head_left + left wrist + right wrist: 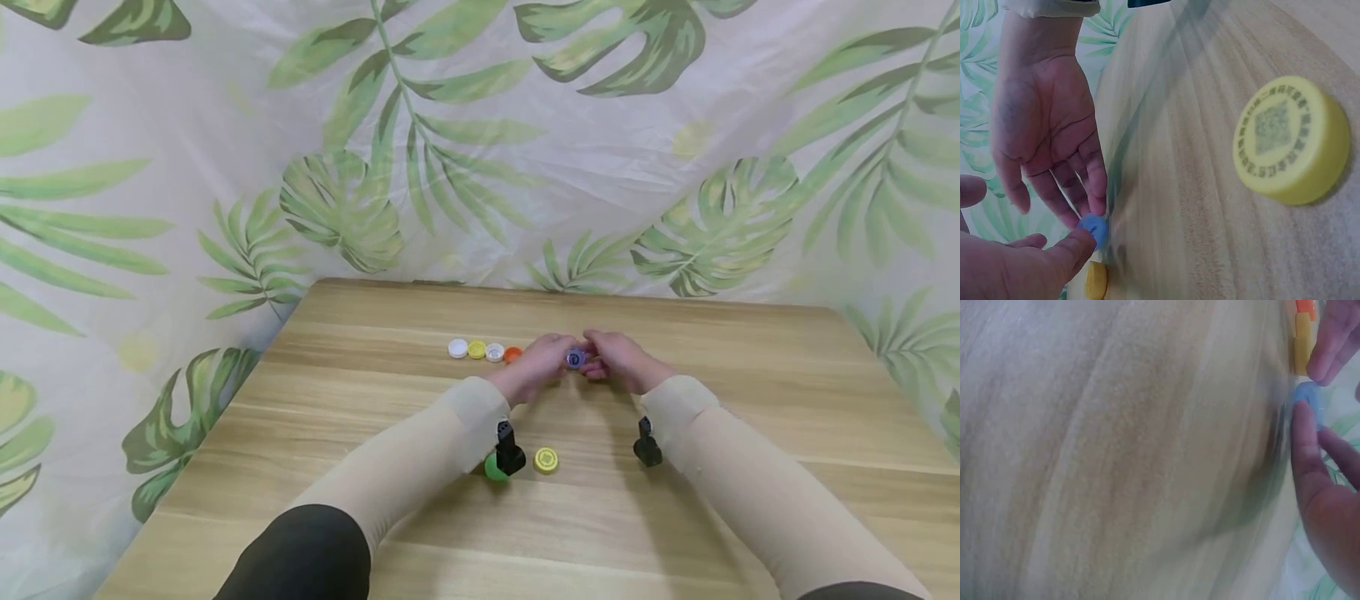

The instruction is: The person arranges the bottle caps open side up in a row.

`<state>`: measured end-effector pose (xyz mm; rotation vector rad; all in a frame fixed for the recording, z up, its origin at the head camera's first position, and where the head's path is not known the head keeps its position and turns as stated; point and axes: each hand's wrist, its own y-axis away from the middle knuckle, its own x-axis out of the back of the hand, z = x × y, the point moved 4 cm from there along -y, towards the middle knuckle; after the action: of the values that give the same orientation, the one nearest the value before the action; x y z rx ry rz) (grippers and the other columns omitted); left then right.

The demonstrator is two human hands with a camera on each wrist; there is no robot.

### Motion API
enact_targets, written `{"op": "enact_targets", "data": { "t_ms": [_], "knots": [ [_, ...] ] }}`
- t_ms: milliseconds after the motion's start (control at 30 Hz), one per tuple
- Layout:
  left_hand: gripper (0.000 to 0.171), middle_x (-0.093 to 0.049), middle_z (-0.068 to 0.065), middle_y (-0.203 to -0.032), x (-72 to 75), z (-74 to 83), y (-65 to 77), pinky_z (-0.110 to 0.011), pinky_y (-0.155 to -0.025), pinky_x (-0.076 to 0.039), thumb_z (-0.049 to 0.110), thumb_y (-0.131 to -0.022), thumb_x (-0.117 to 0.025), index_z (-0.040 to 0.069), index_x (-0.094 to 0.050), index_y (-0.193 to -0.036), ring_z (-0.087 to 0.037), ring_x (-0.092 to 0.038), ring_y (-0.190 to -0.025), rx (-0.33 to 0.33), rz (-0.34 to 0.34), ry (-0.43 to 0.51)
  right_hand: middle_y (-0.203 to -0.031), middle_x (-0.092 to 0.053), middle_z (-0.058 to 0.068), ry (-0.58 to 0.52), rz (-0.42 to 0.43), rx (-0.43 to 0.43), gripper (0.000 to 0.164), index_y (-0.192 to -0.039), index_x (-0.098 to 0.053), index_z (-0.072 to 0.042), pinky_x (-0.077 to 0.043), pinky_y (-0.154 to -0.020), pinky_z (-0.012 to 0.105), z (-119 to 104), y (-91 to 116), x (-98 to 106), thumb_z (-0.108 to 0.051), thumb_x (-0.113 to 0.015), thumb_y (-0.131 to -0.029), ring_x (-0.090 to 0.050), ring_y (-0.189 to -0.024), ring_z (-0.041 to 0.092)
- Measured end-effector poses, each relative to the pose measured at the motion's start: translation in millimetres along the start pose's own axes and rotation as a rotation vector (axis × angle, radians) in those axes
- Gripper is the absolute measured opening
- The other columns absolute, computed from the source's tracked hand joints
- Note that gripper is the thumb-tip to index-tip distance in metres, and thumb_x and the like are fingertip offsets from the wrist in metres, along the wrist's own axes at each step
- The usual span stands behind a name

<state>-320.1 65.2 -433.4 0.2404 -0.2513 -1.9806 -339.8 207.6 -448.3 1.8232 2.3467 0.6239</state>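
A small blue bottle cap [575, 358] is between the fingertips of both hands near the back of the table, its round face turned to the head camera. My left hand [536, 365] pinches its left edge. From the other side my right hand [624, 360] holds it by the fingertips; in the right wrist view a digit lies over the blue cap [1310, 397]. Just beside it, a yellow-orange cap [1095, 281] lies on the table, hidden in the head view by my left hand. Left of that hand is an orange-red cap [513, 355].
Continuing the row leftward are a white cap [495, 352], a yellow cap [477, 350] and another white cap [457, 348]. Nearer me lie a second yellow cap [547, 460], printed on top, and a green cap [495, 468] partly behind a wrist camera. Leaf-patterned cloth hangs behind the wooden table [360, 333].
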Motion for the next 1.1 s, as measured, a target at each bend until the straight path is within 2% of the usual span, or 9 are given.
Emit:
{"op": "enact_targets", "data": {
  "t_ms": [167,267,333,433,500,667,867,1033,1100],
  "knots": [
    [0.045,-0.049,-0.014,-0.12,2.8,1.1,1.4,-0.043,-0.108,-0.042,0.017,-0.107,-0.046,-0.011,-0.048,-0.142,-0.024,-0.047,-0.107,0.029,0.048,-0.001,-0.098,-0.059,0.01,0.055,-0.007,-0.037,0.033,-0.11,-0.055,0.009,-0.057,-0.074,0.022,-1.6,-0.8,-2.3,-0.019,-0.037,-0.111,-0.06,-0.079,0.011],
    [0.047,-0.047,-0.013,-0.109,7.3,2.8,3.2,-0.041,-0.104,-0.044,0.016,-0.109,-0.043,-0.012,-0.043,-0.147,-0.022,-0.046,-0.098,0.025,0.098,0.042,-0.098,-0.057,0.009,0.045,0.003,-0.049,0.03,-0.107,-0.054,0.007,-0.057,-0.075,0.021,-2.8,-1.2,-4.2,-0.018,-0.037,-0.11,-0.06,-0.079,0.01],
    [0.047,-0.049,-0.016,-0.113,11.6,3.8,5.2,-0.04,-0.106,-0.044,0.015,-0.109,-0.043,-0.012,-0.042,-0.147,-0.022,-0.048,-0.099,0.02,0.139,0.076,-0.099,-0.055,0.009,0.015,0.017,-0.059,0.029,-0.109,-0.054,0.007,-0.058,-0.077,0.021,-3.3,-1.6,-5.9,-0.017,-0.038,-0.11,-0.06,-0.079,0.01],
    [0.047,-0.049,-0.024,-0.132,19.5,3.7,10.2,-0.042,-0.112,-0.043,0.014,-0.108,-0.043,-0.013,-0.042,-0.146,-0.025,-0.05,-0.112,0.015,0.181,0.116,-0.101,-0.053,0.009,-0.022,0.033,-0.068,0.029,-0.113,-0.053,0.008,-0.058,-0.078,0.022,-3.9,-1.6,-8.1,-0.017,-0.039,-0.11,-0.06,-0.08,0.011],
    [0.045,-0.049,-0.025,-0.134,25.6,1.8,14.2,-0.041,-0.111,-0.044,0.013,-0.107,-0.045,-0.013,-0.044,-0.144,-0.025,-0.051,-0.113,0.012,0.199,0.119,-0.102,-0.052,0.01,-0.038,0.043,-0.072,0.029,-0.116,-0.052,0.008,-0.058,-0.079,0.023,-3.9,-1.8,-9.4,-0.017,-0.039,-0.11,-0.06,-0.08,0.012],
    [0.041,-0.05,-0.014,-0.114,40.9,-5.5,27.6,-0.041,-0.106,-0.046,0.01,-0.107,-0.044,-0.013,-0.045,-0.14,-0.018,-0.05,-0.098,0.022,0.194,0.07,-0.102,-0.053,0.01,-0.038,0.042,-0.076,0.029,-0.118,-0.052,0.008,-0.057,-0.078,0.023,-3.4,-2.7,-11.4,-0.017,-0.04,-0.11,-0.059,-0.08,0.012],
    [0.039,-0.051,-0.013,-0.112,54.7,-15.1,42.3,-0.043,-0.109,-0.046,0.012,-0.109,-0.041,-0.014,-0.044,-0.138,-0.02,-0.05,-0.1,0.045,0.144,0.043,-0.097,-0.052,0.007,-0.024,0.046,-0.059,0.021,-0.111,-0.051,0.005,-0.056,-0.075,0.021,-0.5,-1.9,-10.6,-0.012,-0.04,-0.107,-0.059,-0.077,0.01],
    [0.035,-0.051,-0.008,-0.104,64.5,-24.9,54.5,-0.042,-0.105,-0.048,0.015,-0.109,-0.044,-0.011,-0.047,-0.132,-0.017,-0.052,-0.092,0.078,0.118,0.043,-0.102,-0.051,0.011,-0.011,0.061,-0.032,0.033,-0.131,-0.043,0.013,-0.057,-0.073,0.02,-0.3,6.9,-9.8,-0.01,-0.04,-0.107,-0.059,-0.078,0.01],
    [0.035,-0.052,-0.01,-0.107,69.3,-28.9,59.3,-0.04,-0.103,-0.05,0.015,-0.109,-0.045,-0.011,-0.048,-0.132,-0.017,-0.054,-0.093,0.091,0.113,0.034,-0.102,-0.051,0.012,-0.007,0.04,-0.013,0.034,-0.132,-0.041,0.014,-0.057,-0.072,0.02,-2.6,11.1,-11.4,-0.009,-0.04,-0.106,-0.06,-0.078,0.011]
  ]
}}
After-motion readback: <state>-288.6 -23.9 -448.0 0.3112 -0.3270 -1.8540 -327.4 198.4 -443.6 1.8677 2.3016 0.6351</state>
